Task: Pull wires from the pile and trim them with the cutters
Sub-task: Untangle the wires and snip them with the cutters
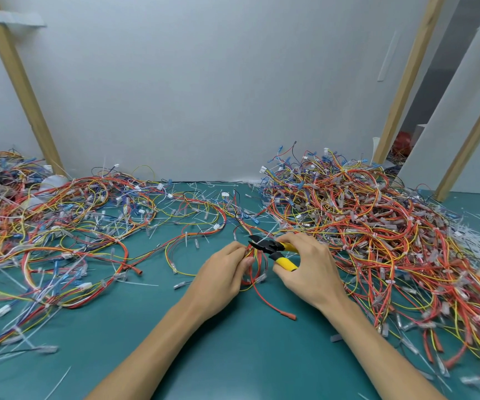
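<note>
Teal tabletop under wires; white wall.

Cutters handles partly covered by the right hand; left hand fingertips hidden behind the wire bundle; blade contact with any wire indeterminable; wire pile truncated at the right edge.

The cutters are finished with yellow handles and black jaws. The wires are coloured red, orange, yellow and blue. The table is surfaced in teal.
</note>
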A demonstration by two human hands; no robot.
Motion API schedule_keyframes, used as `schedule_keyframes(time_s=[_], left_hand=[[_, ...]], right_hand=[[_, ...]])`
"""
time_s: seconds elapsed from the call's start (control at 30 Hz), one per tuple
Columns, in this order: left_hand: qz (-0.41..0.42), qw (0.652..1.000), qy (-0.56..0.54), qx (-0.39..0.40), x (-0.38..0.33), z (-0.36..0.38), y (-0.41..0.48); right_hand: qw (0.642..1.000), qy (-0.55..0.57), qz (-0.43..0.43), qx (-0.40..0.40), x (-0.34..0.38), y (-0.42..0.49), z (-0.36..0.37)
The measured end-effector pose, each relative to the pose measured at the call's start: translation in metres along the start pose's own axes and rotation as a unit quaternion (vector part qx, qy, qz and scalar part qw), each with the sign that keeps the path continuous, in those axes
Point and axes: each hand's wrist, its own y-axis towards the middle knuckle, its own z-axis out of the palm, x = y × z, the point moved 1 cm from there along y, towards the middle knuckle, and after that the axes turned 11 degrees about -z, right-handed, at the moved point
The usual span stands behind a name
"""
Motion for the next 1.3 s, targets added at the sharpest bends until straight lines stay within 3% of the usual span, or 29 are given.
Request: schedule_keyframes(time_s=[0.23,0.6,0.73,0.97,1.1,1.3], left_hand=[[0.001,1.000,0.015,0.002,-0.002,-0.001,-0.001],[0.001,1.000,0.015,0.003,-0.002,0.000,-0.002],[0.009,1.000,-0.009,-0.012,-0.006,0.003,-0.004],[-0.016,0.994,-0.101,-0.036,-0.017,0.010,-0.007],[-0.012,0.994,-0.105,-0.036,-0.020,0.011,-0.007],[-0.027,0.995,-0.079,-0.047,-0.016,0.011,-0.005]], right_hand=[[1.000,-0.003,-0.012,0.005,0.001,0.000,0.001],[0.994,-0.103,-0.043,-0.005,0.001,0.000,-0.001],[0.996,-0.074,-0.006,0.043,-0.003,0.001,0.001],[0.997,0.051,0.017,0.053,0.000,0.003,0.002],[0.976,0.163,0.023,0.143,-0.002,0.005,0.000],[0.976,0.161,0.005,0.147,-0.003,0.004,-0.003]])
